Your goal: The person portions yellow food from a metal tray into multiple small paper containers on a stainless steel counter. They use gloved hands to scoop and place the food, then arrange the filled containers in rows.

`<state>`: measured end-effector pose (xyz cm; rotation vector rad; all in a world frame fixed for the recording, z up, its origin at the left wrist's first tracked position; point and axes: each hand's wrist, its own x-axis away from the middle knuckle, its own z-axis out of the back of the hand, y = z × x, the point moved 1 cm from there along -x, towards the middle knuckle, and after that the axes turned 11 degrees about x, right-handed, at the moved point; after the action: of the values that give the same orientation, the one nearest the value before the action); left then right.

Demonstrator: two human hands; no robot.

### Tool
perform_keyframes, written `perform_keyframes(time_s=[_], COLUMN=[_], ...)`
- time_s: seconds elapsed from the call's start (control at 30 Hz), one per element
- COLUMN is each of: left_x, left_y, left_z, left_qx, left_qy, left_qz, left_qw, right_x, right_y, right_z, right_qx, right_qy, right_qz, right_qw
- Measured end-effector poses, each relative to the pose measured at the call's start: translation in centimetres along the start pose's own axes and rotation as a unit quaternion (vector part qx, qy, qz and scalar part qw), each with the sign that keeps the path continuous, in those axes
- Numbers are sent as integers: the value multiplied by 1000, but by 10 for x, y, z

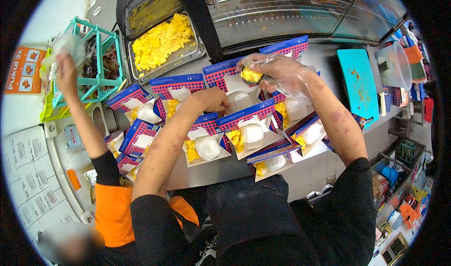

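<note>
Several blue and red patterned paperboard food boxes (243, 116) stand open across the steel counter. Many of them hold a white wrapped portion (208, 148) beside yellow scrambled egg (192, 151). My right hand (278, 72), in a clear plastic glove, grips a small dark round cup (251, 75) filled with scrambled egg over the back boxes. Bare, my left hand (216, 100) reaches to the box in the middle, its fingertips beside a white wrapped portion (239, 98); whether it grips anything is hidden. At the back left lies a clear-walled tray (167, 63) of scrambled egg, its dark lid raised.
A co-worker's arm (82, 121) reaches in at left, holding clear plastic near a teal basket (100, 81). Behind the boxes stands a glass-fronted cabinet (282, 16). At right are a teal cutting board (357, 83) with crumbs, a knife (382, 104) and a translucent tub (394, 65).
</note>
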<state>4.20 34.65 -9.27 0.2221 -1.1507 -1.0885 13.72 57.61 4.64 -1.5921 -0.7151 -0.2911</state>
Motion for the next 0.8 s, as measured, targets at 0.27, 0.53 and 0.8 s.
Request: perform_keyframes(time_s=[0.27, 0.53, 0.8], left_x=[32, 66, 68], left_y=[-26, -42, -53], left_z=[-25, -37, -34], left_qx=[-79, -55, -109], left_qy=[116, 220, 189], left_qz=[-35, -89, -162], left_qw=[989, 970, 962], right_x=[-54, -83, -70], right_y=[24, 70, 75], right_z=[-27, -77, -101], right_qx=[318, 560, 542], right_qy=[-71, -61, -33], right_qz=[47, 236, 217], right_qw=[944, 792, 811])
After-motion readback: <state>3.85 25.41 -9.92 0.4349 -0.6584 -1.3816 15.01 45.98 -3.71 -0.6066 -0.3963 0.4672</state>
